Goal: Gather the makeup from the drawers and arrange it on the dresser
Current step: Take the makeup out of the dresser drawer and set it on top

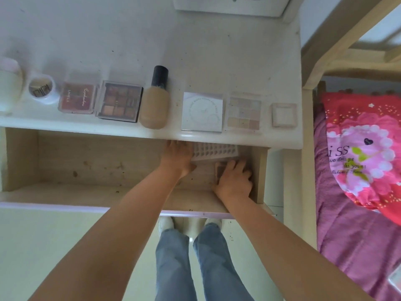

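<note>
The white bench [152,40] carries a row along its front edge: two jars [42,89], a red palette [77,98], a brown palette [119,104], a foundation bottle [154,101], a white compact [202,112], a pale palette [244,112], and a small square case [283,115].

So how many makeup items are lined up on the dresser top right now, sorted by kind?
Flat palettes and compacts: 5, namely red palette, brown palette, white compact, pale palette, small square compact
Bottles: 1, foundation bottle
Round jars: 2, small jar, large jar
Total: 8
</note>
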### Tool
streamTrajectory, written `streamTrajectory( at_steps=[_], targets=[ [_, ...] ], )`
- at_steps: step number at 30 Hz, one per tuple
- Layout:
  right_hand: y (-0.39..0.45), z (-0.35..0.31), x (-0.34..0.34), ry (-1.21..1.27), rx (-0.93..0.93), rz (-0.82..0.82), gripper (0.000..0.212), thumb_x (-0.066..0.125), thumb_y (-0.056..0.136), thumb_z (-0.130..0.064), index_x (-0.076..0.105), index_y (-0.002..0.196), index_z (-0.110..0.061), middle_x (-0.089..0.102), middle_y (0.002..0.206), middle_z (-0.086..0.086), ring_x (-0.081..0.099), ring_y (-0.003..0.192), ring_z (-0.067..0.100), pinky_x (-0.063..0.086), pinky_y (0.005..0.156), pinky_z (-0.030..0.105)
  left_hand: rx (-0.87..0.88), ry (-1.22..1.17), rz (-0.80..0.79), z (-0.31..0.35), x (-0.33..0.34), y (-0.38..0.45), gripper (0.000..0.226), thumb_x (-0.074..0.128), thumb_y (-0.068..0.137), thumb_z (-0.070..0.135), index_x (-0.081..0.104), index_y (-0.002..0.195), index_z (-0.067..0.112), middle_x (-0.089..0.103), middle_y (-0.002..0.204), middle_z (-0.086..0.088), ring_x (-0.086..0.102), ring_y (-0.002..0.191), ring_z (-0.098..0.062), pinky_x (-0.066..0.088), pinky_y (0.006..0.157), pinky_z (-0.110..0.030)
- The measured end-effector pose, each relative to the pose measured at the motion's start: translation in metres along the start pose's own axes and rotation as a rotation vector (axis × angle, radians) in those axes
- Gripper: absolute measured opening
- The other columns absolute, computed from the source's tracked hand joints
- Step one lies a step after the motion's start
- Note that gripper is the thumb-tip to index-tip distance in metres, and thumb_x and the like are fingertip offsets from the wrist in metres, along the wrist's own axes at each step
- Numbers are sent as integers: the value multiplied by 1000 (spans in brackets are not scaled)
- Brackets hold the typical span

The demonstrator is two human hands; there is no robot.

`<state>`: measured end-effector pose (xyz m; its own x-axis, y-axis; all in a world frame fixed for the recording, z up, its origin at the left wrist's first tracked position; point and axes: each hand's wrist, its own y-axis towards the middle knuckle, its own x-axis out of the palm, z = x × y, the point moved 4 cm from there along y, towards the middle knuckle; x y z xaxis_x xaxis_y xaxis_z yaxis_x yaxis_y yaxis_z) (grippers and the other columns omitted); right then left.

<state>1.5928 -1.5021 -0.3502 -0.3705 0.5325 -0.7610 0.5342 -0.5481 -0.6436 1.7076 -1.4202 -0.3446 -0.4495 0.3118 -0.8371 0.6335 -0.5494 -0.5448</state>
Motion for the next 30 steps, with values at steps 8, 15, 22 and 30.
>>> streamTrajectory(
  at_steps=[8,15,22,30],
  targets=[
    [5,-5,-4,9,50,4,66,56,85,-39,20,131,-9,17,140,18,37,118,37,47,86,40,68,31,-30,-12,-6,0,64,69,75,38,40,128,15,50,128,-6,46,119,-28,38,97,-34],
    [-5,1,-17,164,-2,-14,73,68,73,-38,26,127,-10,26,132,17,32,121,35,38,96,41,-14,-92,-18,-45,-8,-45,88,71,69,50,26,135,13,14,142,-20,12,134,-38,41,100,-42],
    [-57,19,-57,269,-258,-133,67,74,66,-26,33,120,-21,37,117,4,41,106,21,45,80,26,117,-255,-111,-65,-32,-124,67,78,61,41,41,112,18,3,150,-6,-4,141,-23,22,114,-34],
    [-95,27,-171,465,-542,132,54,76,60,-11,49,105,-21,47,101,-3,51,95,19,48,77,30,212,-384,126,-53,-107,-136,70,85,52,31,46,108,14,19,144,1,13,129,-9,22,108,-28]
  ],
)
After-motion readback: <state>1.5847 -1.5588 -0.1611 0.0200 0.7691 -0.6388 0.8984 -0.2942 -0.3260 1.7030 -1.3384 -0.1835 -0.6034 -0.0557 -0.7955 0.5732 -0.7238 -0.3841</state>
